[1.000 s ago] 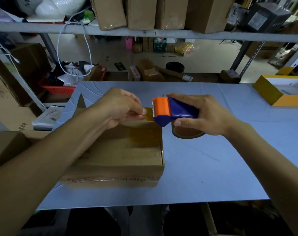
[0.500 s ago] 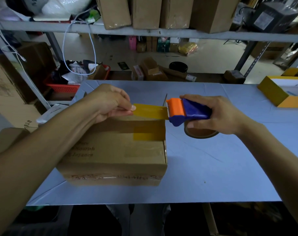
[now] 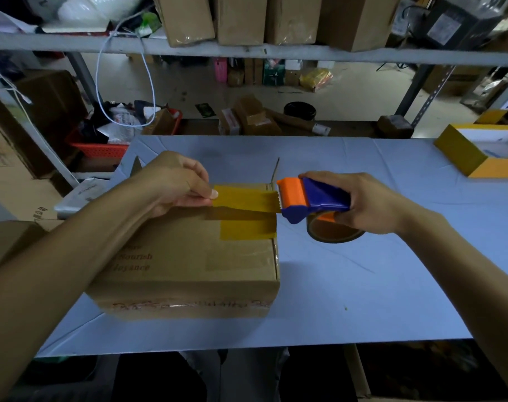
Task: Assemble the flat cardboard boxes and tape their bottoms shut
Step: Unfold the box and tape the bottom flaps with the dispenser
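- Since a second ago, our hands have drawn apart: the strip [image 3: 245,198] between them is longer, and the dispenser [image 3: 312,200] has slid rightward past the box's right edge.
- Nearest us, the box [image 3: 189,265] lies in the lower centre of the frame on the blue table [image 3: 377,285], brown tape already along its near edge and an amber patch on top.
- Mid-frame, our left hand [image 3: 174,181] pinches the strip's free end between thumb and fingertips, just above the box top.
- To its right, our right hand [image 3: 368,204] is wrapped tight around the dispenser, its orange blade end facing left.
- To do this well, we judge we should keep the strip taut and level, line it over the seam, lower the left end first, then press along it before cutting.
- Farther back, a yellow tray [image 3: 461,153] sits at the right edge; shelves with boxes fill the top.
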Available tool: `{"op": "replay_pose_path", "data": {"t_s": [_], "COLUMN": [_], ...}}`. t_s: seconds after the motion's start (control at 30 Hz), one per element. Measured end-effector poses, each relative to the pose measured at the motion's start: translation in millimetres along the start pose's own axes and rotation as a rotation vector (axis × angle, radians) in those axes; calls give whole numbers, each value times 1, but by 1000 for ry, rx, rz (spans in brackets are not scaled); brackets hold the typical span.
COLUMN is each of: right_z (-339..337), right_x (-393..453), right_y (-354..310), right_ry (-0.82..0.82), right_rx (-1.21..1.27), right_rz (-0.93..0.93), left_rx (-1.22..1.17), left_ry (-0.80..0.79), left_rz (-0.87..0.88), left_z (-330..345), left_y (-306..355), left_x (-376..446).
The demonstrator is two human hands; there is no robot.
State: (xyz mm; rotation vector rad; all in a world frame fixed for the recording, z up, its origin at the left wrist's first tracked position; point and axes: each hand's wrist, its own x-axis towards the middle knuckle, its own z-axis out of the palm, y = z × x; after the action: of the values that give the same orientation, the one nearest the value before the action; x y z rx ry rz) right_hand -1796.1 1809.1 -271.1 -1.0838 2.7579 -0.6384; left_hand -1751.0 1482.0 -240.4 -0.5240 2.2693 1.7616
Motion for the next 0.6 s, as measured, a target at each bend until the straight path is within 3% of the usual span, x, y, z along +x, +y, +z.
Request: {"op": "replay_pose_path", "data": {"t_s": [0.1, 0.23, 0.43, 0.53, 0.6], "right_z": [5, 7, 15, 14, 15], "right_x": [7, 10, 8, 7, 5], "right_y": [1, 2, 2, -2, -6], "right_ry": [3, 8, 11, -8, -19], "right_rx": [-40, -84, -69, -47, 19], "right_rz": [-10, -21, 28, 27, 46], "left_rx": [198, 704, 796, 841, 886], "left_ry": [57, 178, 266, 195, 110], "left_rz": [105, 370, 430, 370, 504], "left_z": [6, 14, 19, 12, 13], "left_y": [-3, -8, -23, -22, -22], "left_x": [1, -4, -4, -2, -3]}}
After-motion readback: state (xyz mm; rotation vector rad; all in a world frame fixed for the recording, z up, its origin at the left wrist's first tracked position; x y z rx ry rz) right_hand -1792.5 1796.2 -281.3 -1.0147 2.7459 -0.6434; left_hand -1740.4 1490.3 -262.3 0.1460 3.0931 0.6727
